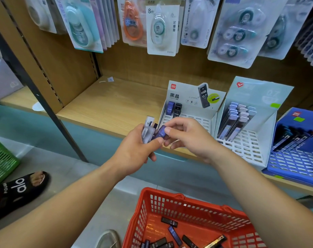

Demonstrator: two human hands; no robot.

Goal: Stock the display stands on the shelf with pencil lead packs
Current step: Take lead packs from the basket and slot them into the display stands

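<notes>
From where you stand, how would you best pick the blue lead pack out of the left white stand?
I'd pinch its top end, from above. The blue pack stands on end in the left white stand, a black pack close on its right: only its top stands clear.

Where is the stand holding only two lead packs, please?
Head view: the stand sits right of centre on the shelf, behind the right hand.

Illumination is bright, even and diffuse; shadows are faint and soft-edged. Glare whitens the clear plastic blister packs point(238, 29) and washes out the pale cardboard display stand point(259, 93). Wide-angle distortion bows the dark metal shelf upright point(44, 97) and smears the corners. The small translucent and blue pencil lead packs point(148, 133), gripped by the left hand point(136, 151) and right hand point(189, 138), are slightly blurred.
</notes>
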